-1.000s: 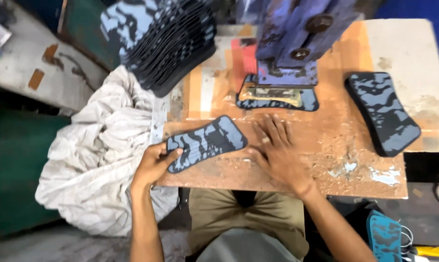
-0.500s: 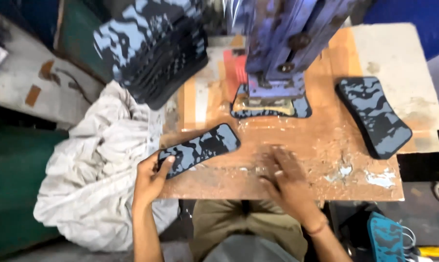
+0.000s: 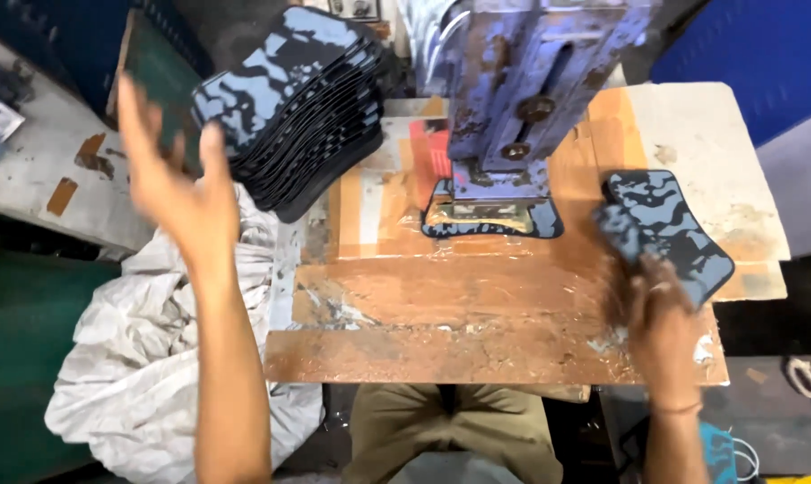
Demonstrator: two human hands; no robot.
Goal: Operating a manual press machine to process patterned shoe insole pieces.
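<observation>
At the lower left of the frame, a white cloth sack [image 3: 145, 358] is lying slumped beside the table, its mouth toward the bench; I am judging that it is placed there for catching or supplying pieces. Above it, my left hand [image 3: 177, 193] is hanging raised with fingers spread wide and palm empty, just beside the stack of camouflage-patterned pads [image 3: 293, 108], which is leaning at upper centre-left, within easy reach. At centre, the blue press [image 3: 522, 90] is bearing down on one pad [image 3: 490, 218]; the wooden table [image 3: 441, 314] is showing bare, scarred board in front of it. At the right, my right hand [image 3: 661, 323] is closing on a single pad [image 3: 665, 233] at its near end; motion blur is obscuring the exact grip.
</observation>
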